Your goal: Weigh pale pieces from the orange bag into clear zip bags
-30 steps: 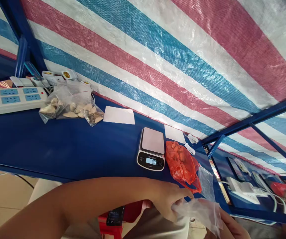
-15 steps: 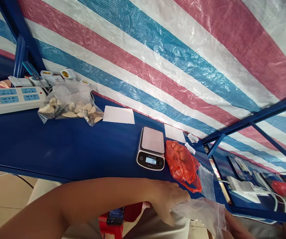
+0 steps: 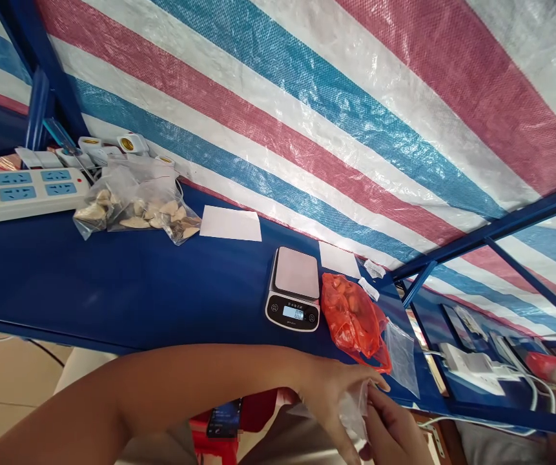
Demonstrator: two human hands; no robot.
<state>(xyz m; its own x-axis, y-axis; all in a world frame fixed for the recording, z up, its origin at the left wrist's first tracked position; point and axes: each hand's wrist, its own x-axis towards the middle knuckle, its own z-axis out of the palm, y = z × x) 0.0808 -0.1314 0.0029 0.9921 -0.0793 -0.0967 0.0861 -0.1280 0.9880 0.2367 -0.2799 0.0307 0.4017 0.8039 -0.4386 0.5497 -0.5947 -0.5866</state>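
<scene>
A small clear plastic bag, crumpled and glossy, is gathered between two bare hands just past the table's near edge. The left hand is half closed, its fingers pinching the bag; the right hand grips it from the other side. On the smooth blue table sit a flat digital scale with a lit display, a crinkled orange plastic bag of lumpy pieces, and a flat clear bag. Farther along lie a white paper sheet, clear bags of pale chunks and a white power strip, below a woven tarp striped red, blue and white.
</scene>
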